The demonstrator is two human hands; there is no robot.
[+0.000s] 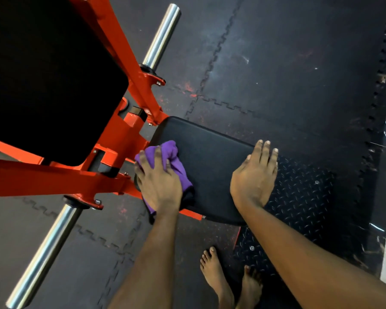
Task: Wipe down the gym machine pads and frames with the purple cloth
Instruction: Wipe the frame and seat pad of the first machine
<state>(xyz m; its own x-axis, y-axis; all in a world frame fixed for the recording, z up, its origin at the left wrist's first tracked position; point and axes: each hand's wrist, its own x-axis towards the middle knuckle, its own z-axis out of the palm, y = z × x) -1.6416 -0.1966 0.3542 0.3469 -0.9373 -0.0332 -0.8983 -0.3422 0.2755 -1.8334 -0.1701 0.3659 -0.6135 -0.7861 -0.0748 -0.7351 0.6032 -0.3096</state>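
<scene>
Step in hand: wiping the black padded vinyl seat pad (pixel 210 157) of the orange steel machine frame (pixel 60 177).

Your left hand (pixel 158 181) lies palm-down with fingers curled over the bunched purple cloth (pixel 174 161), pressing it onto the seat pad at the edge nearest the frame. The cloth is partly crumpled; one end hangs off the pad's near edge below your wrist.

Your right hand (pixel 254 177) rests flat and open, holding nothing, on the seat pad's far side from the frame, fingers over the rim. It looks like a brace.

Notes for doing this well:
- Flatten the cloth under your palm; a wad probably touches less of the pad than a spread cloth would.
- Work from the frame side of the seat pad across toward your right hand in overlapping passes, then lift that hand and cover the patch beneath it.
- Run the cloth along the pad's rounded rim and corners.
- The gap between seat pad and frame is narrow, with bolts; mind the cloth snagging there.
- The large black back pad (pixel 42 74) beyond the frame, and the chrome bars (pixel 161 36), appear still to do.
</scene>
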